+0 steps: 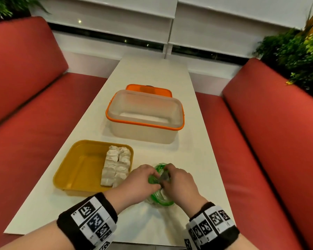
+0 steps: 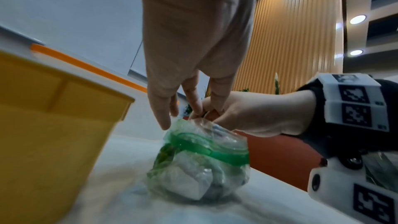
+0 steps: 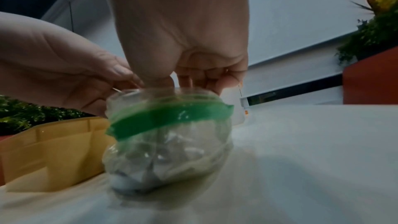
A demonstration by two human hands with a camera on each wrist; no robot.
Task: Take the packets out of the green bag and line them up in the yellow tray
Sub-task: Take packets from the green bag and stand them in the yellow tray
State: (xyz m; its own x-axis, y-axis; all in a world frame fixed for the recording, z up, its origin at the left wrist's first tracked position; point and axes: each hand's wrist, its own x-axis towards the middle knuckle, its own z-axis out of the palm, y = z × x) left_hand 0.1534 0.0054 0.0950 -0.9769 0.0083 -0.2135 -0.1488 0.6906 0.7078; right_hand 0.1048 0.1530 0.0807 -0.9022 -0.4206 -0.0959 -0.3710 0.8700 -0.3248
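Head view: white packets (image 1: pixel 116 166) are seen lined in two rows at the right of the yellow tray (image 1: pixel 76 170); its left part is unfilled.

Left wrist view: the rim of the green bag (image 2: pixel 200 159), stood on the table just beside the tray, is pinched by the left hand (image 2: pixel 189 48).

Right wrist view: the opposite rim is pinched by the right hand (image 3: pixel 183 31); packets remain inside, so the task is judged partly done.

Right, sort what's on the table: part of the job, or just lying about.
Part of the job:
green bag, gripped at its mouth by left hand and right hand
packets lined up
yellow tray

Lying about:
clear tub with orange rim
orange lid behind it
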